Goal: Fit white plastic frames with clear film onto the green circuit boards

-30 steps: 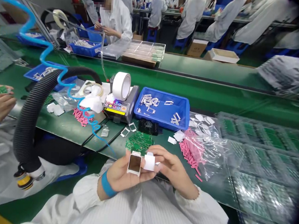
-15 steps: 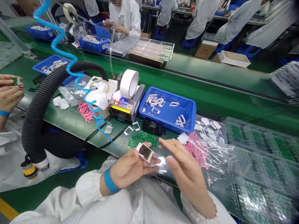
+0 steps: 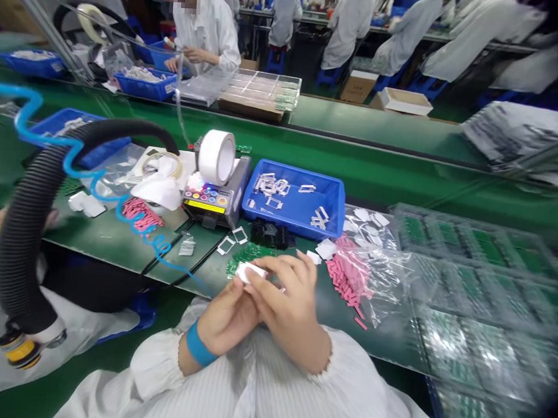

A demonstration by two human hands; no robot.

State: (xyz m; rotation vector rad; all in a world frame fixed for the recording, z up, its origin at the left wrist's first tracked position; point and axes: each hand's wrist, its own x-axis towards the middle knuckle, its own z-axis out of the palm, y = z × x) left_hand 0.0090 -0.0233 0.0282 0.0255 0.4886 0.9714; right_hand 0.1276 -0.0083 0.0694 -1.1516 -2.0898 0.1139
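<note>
In front of my chest, both hands meet around a small white-faced rectangular piece (image 3: 244,269). My left hand (image 3: 229,322) wears a blue wristband and holds the piece from below and at its near edge, with the thumb up. My right hand (image 3: 293,303) comes over from the right, its thumb and fingers closed on the same piece and covering part of it. Just beyond my fingers lies a pile of green circuit boards (image 3: 253,252). Two white frames (image 3: 225,245) rest on the table left of that pile.
A blue tray (image 3: 297,225) holds several white frames. To its left stands a tape-topped machine (image 3: 209,202). Pink strips (image 3: 345,272) and white pads lie at right beside clear board trays (image 3: 410,284). A black hose (image 3: 30,221) and blue coiled cord cross the left side.
My right hand has come in from the right and closed on the piece. The dark screen seen earlier in my left hand no longer shows; a white face does. The view has shifted right.
</note>
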